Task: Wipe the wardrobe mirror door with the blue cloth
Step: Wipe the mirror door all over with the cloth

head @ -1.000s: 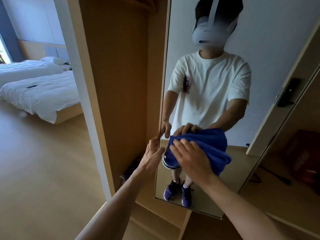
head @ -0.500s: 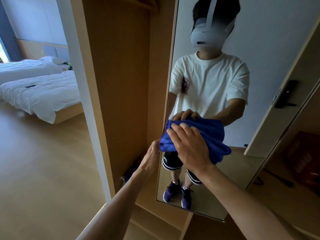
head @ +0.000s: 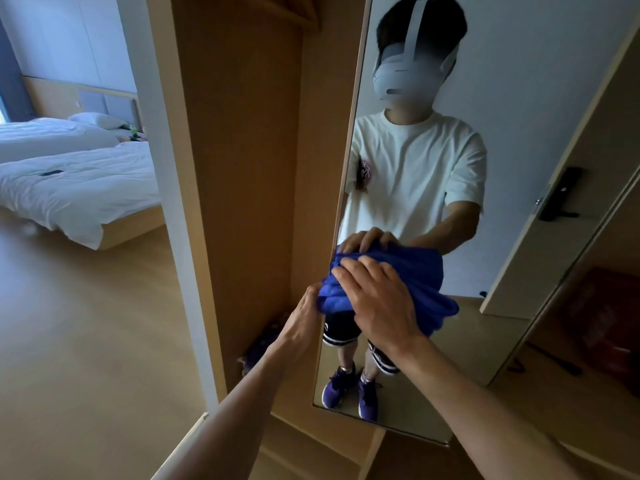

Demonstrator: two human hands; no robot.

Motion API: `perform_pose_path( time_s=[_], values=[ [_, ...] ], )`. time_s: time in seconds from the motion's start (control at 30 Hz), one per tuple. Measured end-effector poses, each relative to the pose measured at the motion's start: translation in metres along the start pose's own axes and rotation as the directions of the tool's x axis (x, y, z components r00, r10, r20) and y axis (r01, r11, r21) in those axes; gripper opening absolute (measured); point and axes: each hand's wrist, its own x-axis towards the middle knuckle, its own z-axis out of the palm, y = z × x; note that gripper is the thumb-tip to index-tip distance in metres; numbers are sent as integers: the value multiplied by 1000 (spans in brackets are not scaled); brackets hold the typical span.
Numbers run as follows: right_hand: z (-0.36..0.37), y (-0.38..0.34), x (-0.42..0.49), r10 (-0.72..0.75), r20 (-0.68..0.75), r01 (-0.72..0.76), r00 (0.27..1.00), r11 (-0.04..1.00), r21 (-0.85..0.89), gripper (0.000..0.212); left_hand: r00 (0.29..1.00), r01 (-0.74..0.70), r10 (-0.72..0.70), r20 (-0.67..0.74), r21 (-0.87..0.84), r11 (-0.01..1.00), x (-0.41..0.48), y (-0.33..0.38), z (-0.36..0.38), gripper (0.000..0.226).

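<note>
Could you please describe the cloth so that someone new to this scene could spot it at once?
Find the tall mirror door of the wooden wardrobe. Near its left edge, the right hand presses a bunched blue cloth against the glass, with the left hand beside it. It is the only bright blue fabric there.

A pale wood floor [head: 86,323] runs back to two low beds [head: 79,188] with white duvets and tan wooden bases, with a white pillow [head: 93,120] at the head. A wooden headboard [head: 52,95] lines the grey-white wall [head: 69,39] behind. Cool daylight falls from the far left. Nearer stand a white wall edge [head: 152,133] and a tall tan wooden panel [head: 242,150].
</note>
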Motion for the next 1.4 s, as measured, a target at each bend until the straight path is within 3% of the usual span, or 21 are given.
perform_pose_path(
  time_s=[0.17,0.3,0.37,0.53,0.73,0.83,1.07,1.13,1.3,1.4],
  values=[
    [9,-3,-11,-22,-15,22,1000,999,-49,39,997,73,-72,25,-25,997,1,-4,-1,53],
    [48,-24,-50,-121,292,146,949,987,-67,52,996,90,-90,4,-67,994,3,-3,-1,53],
    [54,-29,-58,-130,371,157,919,987,-45,55,997,75,-74,11,-59,995,6,-8,-1,52],
    [22,-19,-20,-72,145,81,987,995,-55,34,996,64,-60,67,-63,996,7,-3,-9,53],
    [-22,5,25,21,-60,-26,998,996,-88,39,995,17,-21,97,33,999,8,-8,-10,57],
    [-18,3,21,44,-76,-50,996,995,-84,37,994,16,-21,109,46,999,4,-6,-6,53],
    [23,-13,-23,-80,136,92,987,992,-90,43,993,61,-57,102,-33,998,0,0,-8,55],
    [13,-11,-12,-59,72,65,996,995,-80,35,994,55,-52,93,-34,998,1,0,-8,57],
    [-27,3,36,29,-58,-32,998,998,-51,37,998,13,-15,67,34,999,0,3,-7,50],
    [-37,9,45,71,-114,-76,991,996,-46,41,997,19,-21,75,24,1000,-1,3,-4,58]
  ],
)
